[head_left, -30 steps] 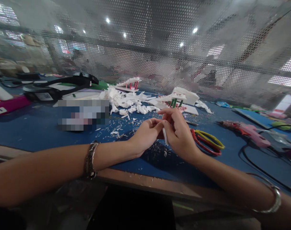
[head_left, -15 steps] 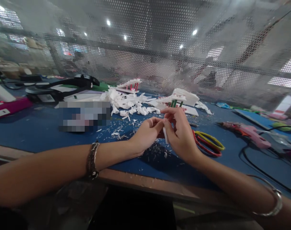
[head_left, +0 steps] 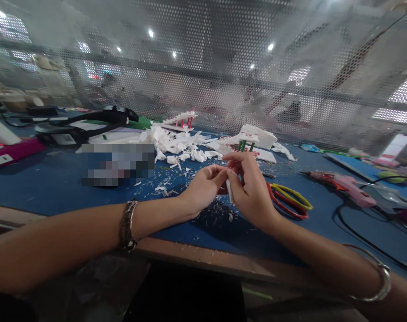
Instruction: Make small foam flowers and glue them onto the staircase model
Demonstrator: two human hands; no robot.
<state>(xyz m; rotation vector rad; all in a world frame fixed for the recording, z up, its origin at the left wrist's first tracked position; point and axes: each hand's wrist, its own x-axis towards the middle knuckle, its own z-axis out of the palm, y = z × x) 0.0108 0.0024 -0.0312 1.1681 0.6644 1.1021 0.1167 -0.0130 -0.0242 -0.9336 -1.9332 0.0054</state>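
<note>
**Hardly anything moves since before**

Left hand (head_left: 203,188) and right hand (head_left: 252,192) stay close together, fingers curled shut. Both pinch a small white stick (head_left: 228,191) just above the blue table (head_left: 56,179). Red and yellow rings (head_left: 290,200) lie beside the right hand.

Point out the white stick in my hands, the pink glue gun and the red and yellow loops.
white stick (head_left: 228,191), head view, its exposed lower end.
pink glue gun (head_left: 351,184), head view, middle of its body.
red and yellow loops (head_left: 289,200), head view, the middle bands.
</note>
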